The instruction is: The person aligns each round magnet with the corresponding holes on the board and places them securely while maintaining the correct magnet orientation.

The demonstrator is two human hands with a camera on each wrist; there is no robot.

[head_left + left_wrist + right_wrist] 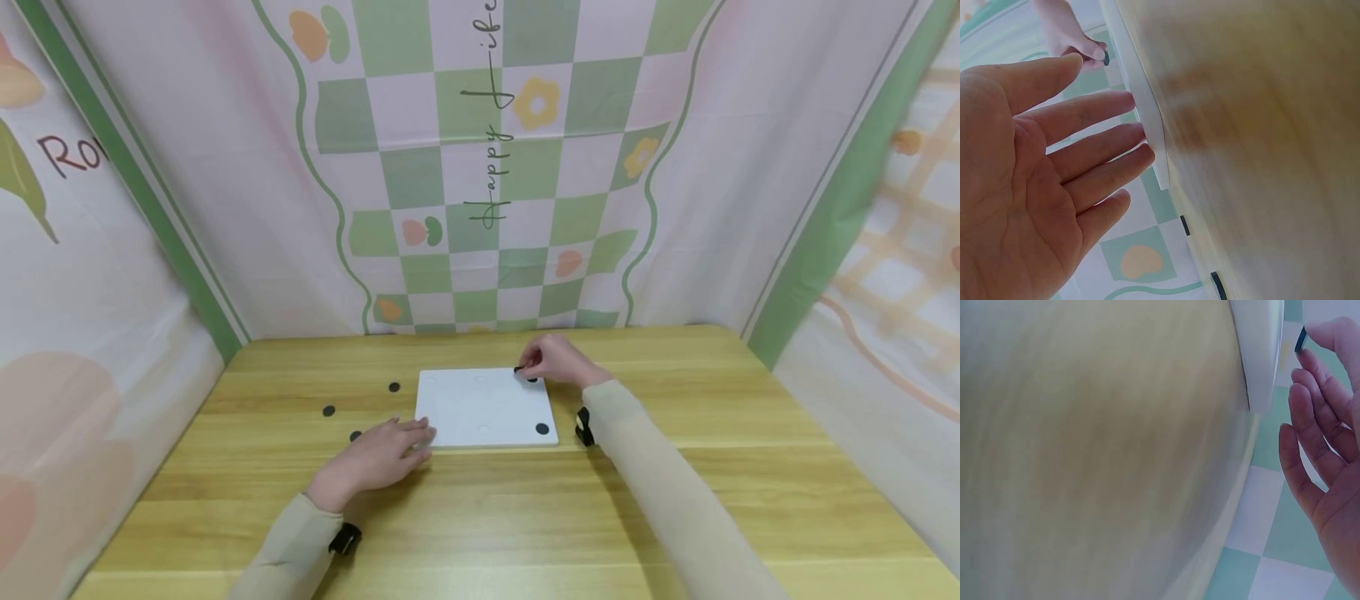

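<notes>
A white rectangular board lies on the table, with faint round marks on its surface. My right hand is over its far right corner and pinches a thin black disc between thumb and forefinger. Below those fingers another black disc sits at that corner, partly covered by the hand. One more disc lies at the board's near right corner. At the near left corner, the relaxed, spread fingers of my left hand rest on the board's edge, holding nothing.
Left of the board, loose black discs lie on the wooden table: one farther back, one far left, and one right behind my left hand. A checked curtain hangs behind the table, with fabric at both sides.
</notes>
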